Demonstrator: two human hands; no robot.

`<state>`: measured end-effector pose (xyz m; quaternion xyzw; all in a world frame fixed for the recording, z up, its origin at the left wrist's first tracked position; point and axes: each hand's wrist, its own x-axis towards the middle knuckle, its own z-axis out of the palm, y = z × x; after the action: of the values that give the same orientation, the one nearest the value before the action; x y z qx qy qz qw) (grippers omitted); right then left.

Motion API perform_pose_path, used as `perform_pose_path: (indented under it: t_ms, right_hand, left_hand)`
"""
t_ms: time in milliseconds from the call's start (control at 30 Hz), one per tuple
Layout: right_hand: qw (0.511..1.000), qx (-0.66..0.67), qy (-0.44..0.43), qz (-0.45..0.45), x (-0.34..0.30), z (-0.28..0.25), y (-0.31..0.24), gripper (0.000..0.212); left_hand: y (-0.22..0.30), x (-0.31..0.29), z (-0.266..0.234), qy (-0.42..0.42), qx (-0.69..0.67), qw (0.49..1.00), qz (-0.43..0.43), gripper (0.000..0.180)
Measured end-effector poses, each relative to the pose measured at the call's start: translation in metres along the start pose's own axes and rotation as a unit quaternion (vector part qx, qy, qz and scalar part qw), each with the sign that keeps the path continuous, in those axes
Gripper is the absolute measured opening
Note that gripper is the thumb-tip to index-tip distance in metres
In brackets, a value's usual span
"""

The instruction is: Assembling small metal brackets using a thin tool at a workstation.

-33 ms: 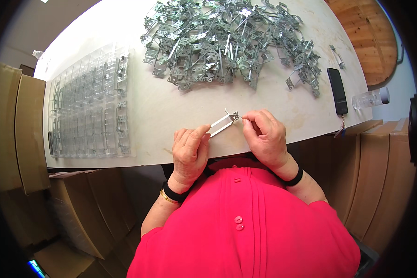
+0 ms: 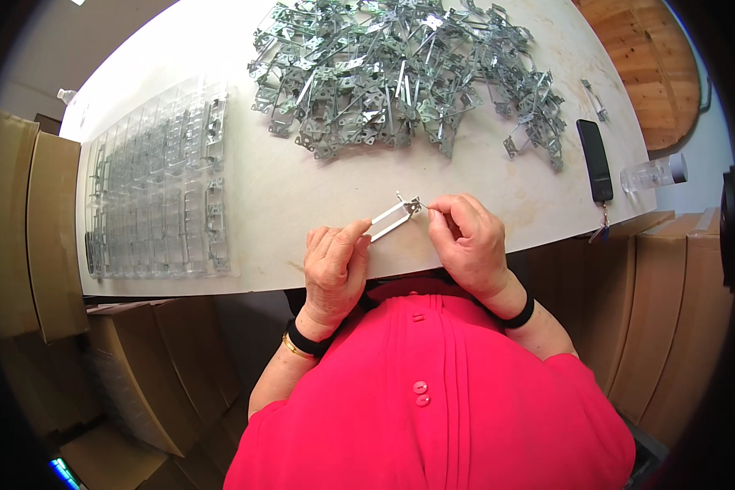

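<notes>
Above the near edge of the table, my left hand (image 2: pixel 335 265) pinches one end of a metal bracket (image 2: pixel 394 220) with two long pale arms. The bracket slants up to the right, ending in a small grey plate with holes. Close to that plate, my right hand (image 2: pixel 469 241) is closed, thumb against forefinger, on something thin that I cannot make out clearly. Beyond both hands lies a large heap of similar metal brackets (image 2: pixel 376 90). A clear plastic tray (image 2: pixel 231 175) at the left has metal pieces in its rows of slots.
A black phone (image 2: pixel 594 159) with a key chain lies at the table's right edge, beside a clear bottle (image 2: pixel 649 175) on its side. One loose bracket (image 2: pixel 594 100) lies farther back. Cardboard boxes (image 2: pixel 53 237) stand left, and more stand right. A round wooden board (image 2: pixel 649 65) is at the far right.
</notes>
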<state>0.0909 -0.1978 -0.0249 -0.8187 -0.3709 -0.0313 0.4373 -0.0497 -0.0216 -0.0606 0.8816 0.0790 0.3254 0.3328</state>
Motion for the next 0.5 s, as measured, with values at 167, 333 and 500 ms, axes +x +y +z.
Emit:
perform_pose_path:
  t_ms: [167,333,500]
  right_hand:
    - [0.999,-0.028,0.015,-0.037,-0.0034,0.0003,0.0019,0.013]
    - [0.992,-0.050,0.035,-0.108,-0.0010,0.0016,0.0030,0.018]
    - [0.986,-0.093,0.023,-0.134,-0.0030,-0.0009,0.0049,0.025]
  left_hand:
    - [0.0001,-0.0009,0.0002,-0.001,-0.014,1.000,-0.001,0.035]
    - [-0.0007,-0.0010,0.0004,0.004,-0.002,1.000,-0.002,0.035]
    - [0.0007,-0.0003,0.0004,0.000,0.003,1.000,-0.004,0.035]
